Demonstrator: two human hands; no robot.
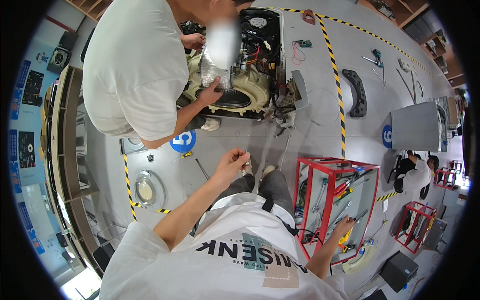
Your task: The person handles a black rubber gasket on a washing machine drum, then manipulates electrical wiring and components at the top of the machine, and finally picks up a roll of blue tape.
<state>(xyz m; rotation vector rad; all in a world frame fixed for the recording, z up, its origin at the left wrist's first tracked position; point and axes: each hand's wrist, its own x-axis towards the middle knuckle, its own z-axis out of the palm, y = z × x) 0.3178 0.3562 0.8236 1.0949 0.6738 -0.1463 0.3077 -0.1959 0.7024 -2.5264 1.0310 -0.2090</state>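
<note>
My left hand (229, 167) is raised over my feet, thumb and fingertips pinched on a small metal part, mostly hidden by the fingers. Over the top shelf of a red metal tool cart (333, 195) is my right hand (344, 227), with its fingers by a dark slim tool (360, 216); whether they grip it is unclear. Wrenches (319, 195), red-handled pliers (342, 187) and a yellow tool (345, 237) lie on the cart. Ahead, a co-worker (138, 67) bends over an opened washing machine (262, 93), both hands on a silvery metal plate (215, 73).
On the floor lie a yellow screwdriver (183, 156), a round washer door (149, 189), a dark curved counterweight (354, 93) and a multimeter (303, 44) with leads. A grey appliance cabinet (414, 125) stands right, with another person (416, 172) crouching beside it. Shelving (67, 142) lines the left.
</note>
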